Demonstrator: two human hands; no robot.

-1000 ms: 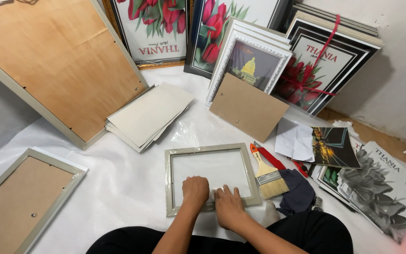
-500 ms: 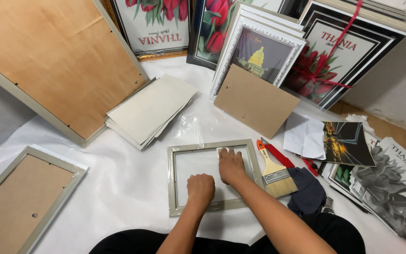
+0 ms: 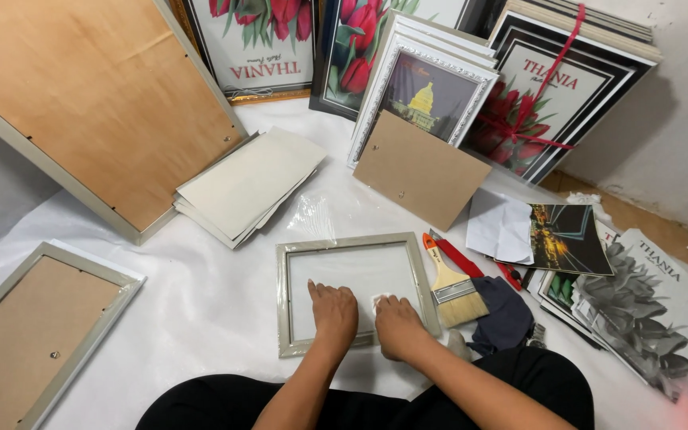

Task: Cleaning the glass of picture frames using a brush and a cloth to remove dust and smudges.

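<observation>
A small silver-grey picture frame (image 3: 344,244) lies flat on the white sheet in front of me, with glass inside it. My left hand (image 3: 333,312) rests flat on the glass near the frame's lower edge. My right hand (image 3: 396,326) presses a small white cloth (image 3: 381,302) onto the glass by the lower right corner. A paintbrush (image 3: 449,282) with a pale wooden handle lies just right of the frame, next to a red-handled tool (image 3: 465,257).
A stack of grey boards (image 3: 248,181) lies behind the frame, a brown backing board (image 3: 420,169) leans at centre. Framed flower prints (image 3: 547,87) line the wall. A large frame back (image 3: 97,95) leans left, another frame (image 3: 33,318) lies lower left. Prints (image 3: 639,302) pile at right.
My right hand has slid back from the frame's upper right toward its lower right corner, wiping over the glass. The left hand stays near the lower edge.
</observation>
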